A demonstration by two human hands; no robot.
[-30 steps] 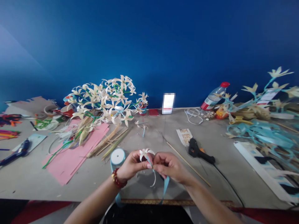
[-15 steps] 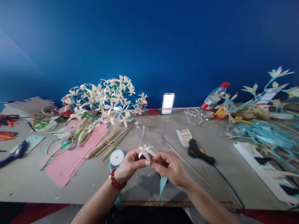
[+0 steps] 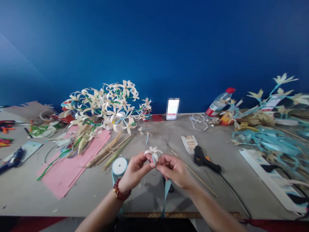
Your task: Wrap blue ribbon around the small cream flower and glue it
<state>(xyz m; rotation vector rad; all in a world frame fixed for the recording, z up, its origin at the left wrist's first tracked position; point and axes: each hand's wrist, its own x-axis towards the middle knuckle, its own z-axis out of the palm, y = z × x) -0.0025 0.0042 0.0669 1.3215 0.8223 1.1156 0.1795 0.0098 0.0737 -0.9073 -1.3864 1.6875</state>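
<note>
Between my two hands stands a white artificial flower (image 3: 154, 152) with a short light-blue stem. My left hand (image 3: 138, 167), with a red beaded bracelet at the wrist, pinches that stem just under the petals. My right hand (image 3: 172, 169) is closed right beside it, thumb and finger pinched at the stem. A light-blue ribbon (image 3: 167, 191) hangs from beneath my right hand to the table edge. Close to my left wrist is a roll of light-blue ribbon (image 3: 119, 165). Behind my right hand a dark object, partly covered by the ribbon, cannot be made out.
A black glue gun (image 3: 205, 159) and a thin stick (image 3: 200, 180) lie to the right, near a white power strip (image 3: 267, 180). Pink paper sheets (image 3: 70, 170) and a large bunch of white flowers (image 3: 108, 106) occupy the left. A bottle (image 3: 218, 103) leans at the back.
The flower has turned slightly between my fingers, its petals now facing a bit more upward. Both hands keep their pinch. The whole view has shifted a little.
</note>
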